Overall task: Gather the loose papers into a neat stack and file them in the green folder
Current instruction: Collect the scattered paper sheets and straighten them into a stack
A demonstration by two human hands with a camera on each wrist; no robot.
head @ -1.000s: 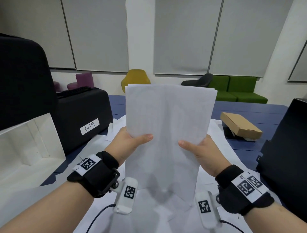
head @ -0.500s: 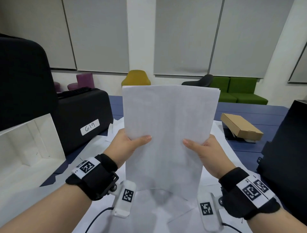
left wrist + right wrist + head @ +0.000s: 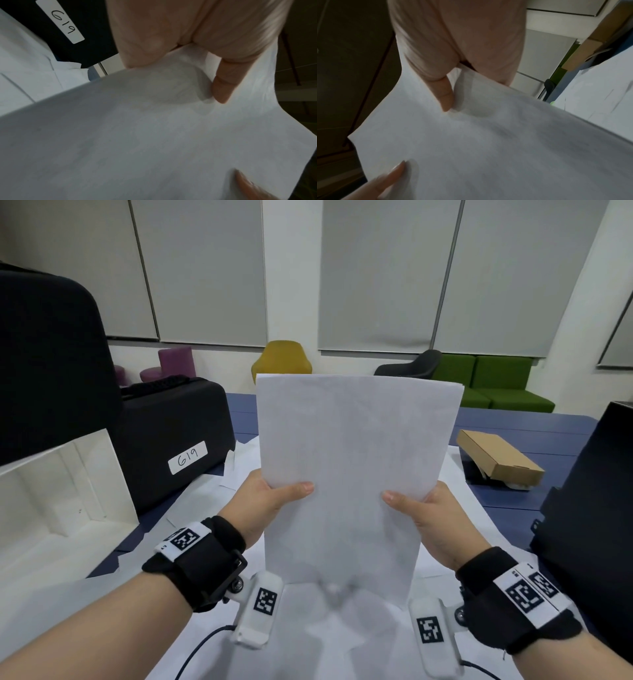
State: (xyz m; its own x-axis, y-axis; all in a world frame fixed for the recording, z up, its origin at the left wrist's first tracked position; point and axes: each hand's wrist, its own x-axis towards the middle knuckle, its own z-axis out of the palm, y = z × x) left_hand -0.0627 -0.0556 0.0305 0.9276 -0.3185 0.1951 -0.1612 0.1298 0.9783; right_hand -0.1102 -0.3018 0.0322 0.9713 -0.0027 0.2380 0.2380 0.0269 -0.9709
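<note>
A stack of white papers (image 3: 352,474) is held upright in the middle of the frame, its bottom edge down on the white sheets (image 3: 455,508) spread over the blue table (image 3: 534,426). Its left edge is pinched by the left hand (image 3: 263,505), thumb on the near face, and its right edge likewise by the right hand (image 3: 435,515); the fingers behind are hidden. A black case (image 3: 171,440) labelled 619 is seen at the left, a white box (image 3: 61,491) at the lower left, and a cardboard box (image 3: 496,457) at the right.
</note>
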